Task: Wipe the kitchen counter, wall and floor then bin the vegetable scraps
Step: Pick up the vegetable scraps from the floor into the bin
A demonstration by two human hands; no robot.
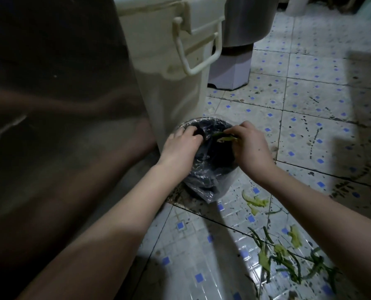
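I'm into the binning part of the job, and it is far from finished. My right hand (pixel 250 146) pinches a pale green peel (pixel 225 139) between thumb and fingertips, right over the mouth of the small lined bin (pixel 204 178), so this piece is about to go in but hasn't dropped yet. My left hand (pixel 183 144) has its fingers curled over the near-left rim, gripping the clear liner to hold it open. The bin stands on the floor, tucked against the base of a big cream lidded container (pixel 176 87), and looks dark inside; I can't tell how much it holds. Plenty is left: a small clump of pale scraps (pixel 255 202) lies just beside the bin toward me, and a larger heap of peelings (pixel 286 258), pale curls mixed with thin dark green strips, sits further back by my right forearm. The scraps look limp and damp, easy to gather but likely to cling to the tiles. The tiled floor (pixel 310 100) is speckled with dark marks and smears, so I judge it needs wiping. The counter and wall are out of view, so I can't say whether they are done.
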